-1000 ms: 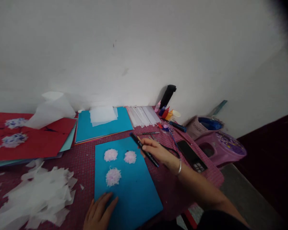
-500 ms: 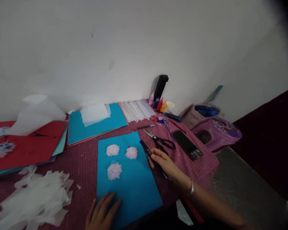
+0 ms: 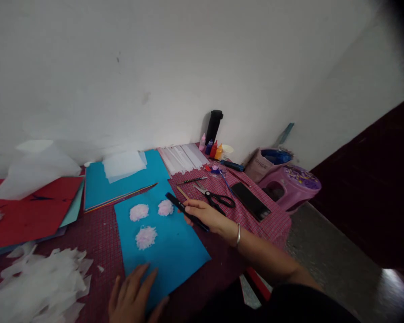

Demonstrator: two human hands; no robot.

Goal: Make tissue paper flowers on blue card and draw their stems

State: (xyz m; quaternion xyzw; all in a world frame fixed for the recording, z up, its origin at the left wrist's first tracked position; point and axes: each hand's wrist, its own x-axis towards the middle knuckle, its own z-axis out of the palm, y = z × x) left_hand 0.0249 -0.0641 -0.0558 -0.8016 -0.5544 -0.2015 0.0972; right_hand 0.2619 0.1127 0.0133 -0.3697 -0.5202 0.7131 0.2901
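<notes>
A blue paper sheet (image 3: pixel 168 246) lies on the chequered red cloth, with three pale pink tissue puffs (image 3: pixel 146 236) on it. My left hand (image 3: pixel 131 296) rests flat with its fingers spread on the sheet's near edge. My right hand (image 3: pixel 205 215) is closed round a long black marker-like stick (image 3: pixel 182 208) at the sheet's right edge, the stick's tip pointing towards the puffs. Black-handled scissors (image 3: pixel 215 198) lie just beyond that hand.
A heap of white tissue scraps (image 3: pixel 33 287) lies at the left. Red (image 3: pixel 27 215) and blue (image 3: pixel 121 184) paper stacks lie at the back, with small paint bottles (image 3: pixel 212 148), a black flask (image 3: pixel 213 125), a phone (image 3: pixel 251 201) and a purple stool (image 3: pixel 289 186) at the right.
My right hand with the black stick drew back towards me, then came forward to the blue sheet's right edge. The view swung a little, shifting everything left. My left hand stayed on the sheet.
</notes>
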